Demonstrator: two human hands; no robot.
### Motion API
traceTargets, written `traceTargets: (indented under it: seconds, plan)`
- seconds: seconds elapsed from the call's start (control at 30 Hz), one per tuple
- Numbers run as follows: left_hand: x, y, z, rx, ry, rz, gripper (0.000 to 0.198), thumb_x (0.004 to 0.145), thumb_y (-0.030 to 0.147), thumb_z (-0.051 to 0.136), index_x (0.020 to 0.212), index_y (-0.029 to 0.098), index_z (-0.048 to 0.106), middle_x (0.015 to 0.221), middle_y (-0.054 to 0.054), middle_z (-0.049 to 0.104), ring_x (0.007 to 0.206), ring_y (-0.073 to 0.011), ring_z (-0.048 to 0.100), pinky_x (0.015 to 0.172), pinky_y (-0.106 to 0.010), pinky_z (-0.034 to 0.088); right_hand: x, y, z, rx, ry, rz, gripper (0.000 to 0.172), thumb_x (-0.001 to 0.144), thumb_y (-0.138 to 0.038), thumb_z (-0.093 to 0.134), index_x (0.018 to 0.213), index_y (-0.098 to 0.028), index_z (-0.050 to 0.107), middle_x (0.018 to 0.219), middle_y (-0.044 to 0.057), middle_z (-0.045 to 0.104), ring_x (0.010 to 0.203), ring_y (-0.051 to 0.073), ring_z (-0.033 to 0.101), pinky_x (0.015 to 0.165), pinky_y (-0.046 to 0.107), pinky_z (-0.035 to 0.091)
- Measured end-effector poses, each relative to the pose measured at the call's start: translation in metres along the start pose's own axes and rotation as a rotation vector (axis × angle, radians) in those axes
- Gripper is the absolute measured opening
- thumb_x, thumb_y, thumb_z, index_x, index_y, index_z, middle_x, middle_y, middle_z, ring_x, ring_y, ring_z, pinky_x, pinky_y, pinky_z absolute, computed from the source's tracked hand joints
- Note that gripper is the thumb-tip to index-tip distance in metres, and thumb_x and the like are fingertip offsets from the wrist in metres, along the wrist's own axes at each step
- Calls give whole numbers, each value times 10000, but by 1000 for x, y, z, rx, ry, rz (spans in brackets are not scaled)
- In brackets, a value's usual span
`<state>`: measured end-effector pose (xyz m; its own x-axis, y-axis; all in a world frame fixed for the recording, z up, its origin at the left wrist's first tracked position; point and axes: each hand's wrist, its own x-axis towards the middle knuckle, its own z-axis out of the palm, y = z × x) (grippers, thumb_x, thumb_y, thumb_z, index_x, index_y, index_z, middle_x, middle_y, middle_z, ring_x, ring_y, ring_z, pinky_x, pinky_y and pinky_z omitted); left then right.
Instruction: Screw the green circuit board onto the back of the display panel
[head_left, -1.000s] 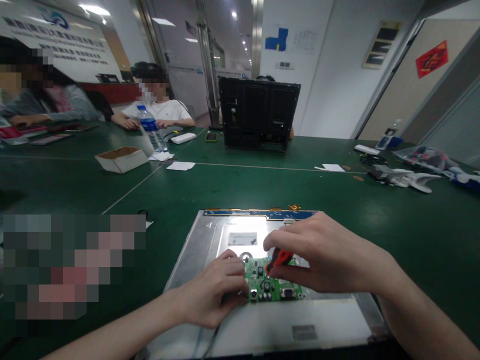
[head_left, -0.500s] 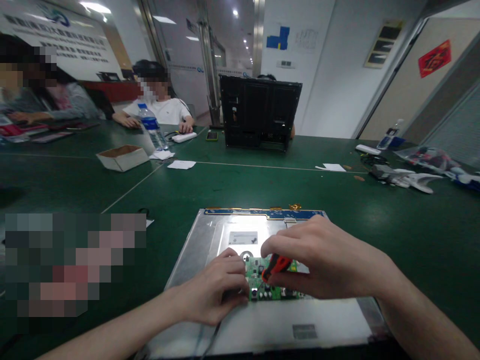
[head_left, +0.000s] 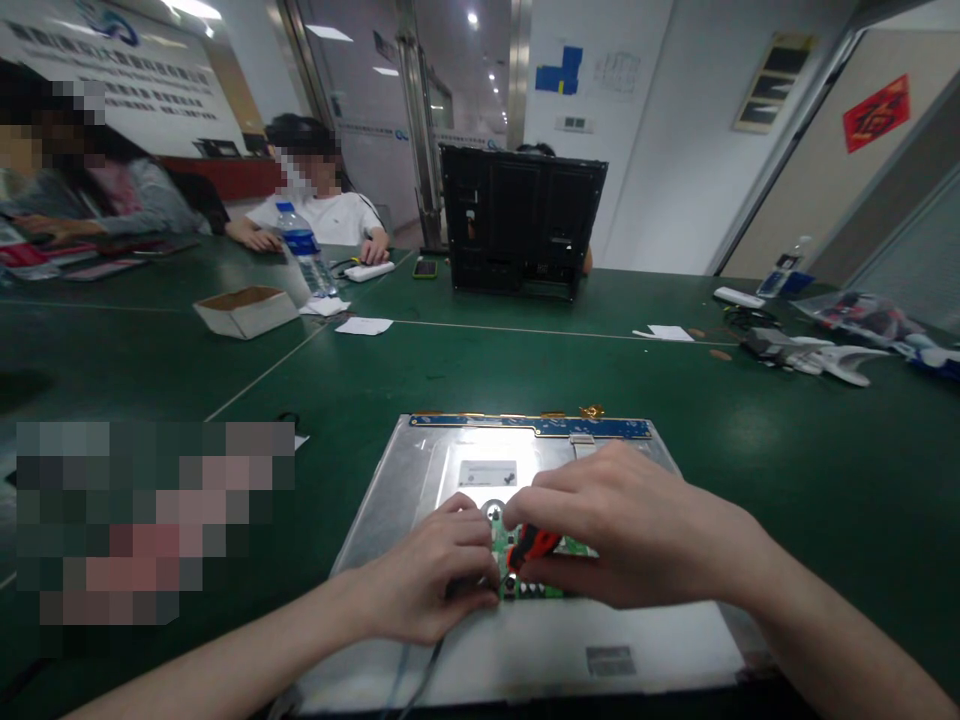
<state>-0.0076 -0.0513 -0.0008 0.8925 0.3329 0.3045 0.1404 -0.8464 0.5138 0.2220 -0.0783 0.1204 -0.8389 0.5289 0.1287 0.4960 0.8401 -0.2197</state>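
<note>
A display panel lies back side up on the table before me, with a green circuit board at its middle and a narrow blue board along its far edge. My right hand is closed around a red and black screwdriver, tilted over the left half of the green board; its tip is too small to make out. At that board's left edge, my left hand has its fingers curled and pressed together. What they pinch is hidden. A dark cable runs out from under it toward me.
Farther off stand a black monitor housing, an open box and a water bottle. Paper pieces lie near the box. A grey-white tool lies at right. Other people sit across the table and at left.
My right hand has shifted left with the screwdriver, closer to my left hand. The left hand stays at the board's edge. The camera view has moved slightly.
</note>
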Motion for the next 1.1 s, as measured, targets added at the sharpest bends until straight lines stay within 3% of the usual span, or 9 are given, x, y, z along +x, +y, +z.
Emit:
traceTargets:
  seconds: [0.23, 0.57, 0.77, 0.97, 1.1]
  plan:
    - [1, 4, -1, 6, 19, 2, 45, 837, 168, 571, 867, 202, 566, 873, -34, 632, 858, -212, 574, 791, -359, 385, 1, -1, 3, -36, 9, -13, 113, 945, -318, 499, 917, -212, 522, 786, -15, 635, 609, 111, 467, 531, 279, 245]
    - [-2, 0, 2, 47, 11, 3, 80, 834, 170, 548, 896, 202, 586, 869, -38, 631, 834, -209, 559, 724, -327, 406, 4, -4, 9, -57, 1, -37, 170, 952, -357, 509, 1020, -201, 520, 868, 11, 674, 677, 119, 549, 551, 270, 272]
    - [-2, 0, 2, 40, 11, 16, 137, 837, 155, 539, 957, 195, 591, 924, -58, 638, 843, -210, 564, 760, -338, 423, 3, -3, 7, -29, -7, -3, 218, 929, -416, 537, 966, -202, 515, 843, -9, 651, 668, 117, 531, 537, 277, 274]
    - [-1, 2, 0, 20, 30, 20, 71, 819, 145, 547, 870, 186, 575, 865, -48, 626, 838, -209, 570, 755, -337, 419, 0, -5, 2, 14, -7, -17, 78, 891, -226, 523, 956, -198, 490, 866, -8, 627, 668, 112, 491, 530, 272, 272]
    - [-1, 2, 0, 8, 33, 19, 91, 819, 143, 547, 887, 190, 586, 853, -44, 636, 840, -210, 575, 745, -335, 420, 2, -6, 7, -35, 5, -5, 104, 932, -299, 499, 965, -200, 491, 846, -9, 643, 641, 110, 495, 520, 275, 250]
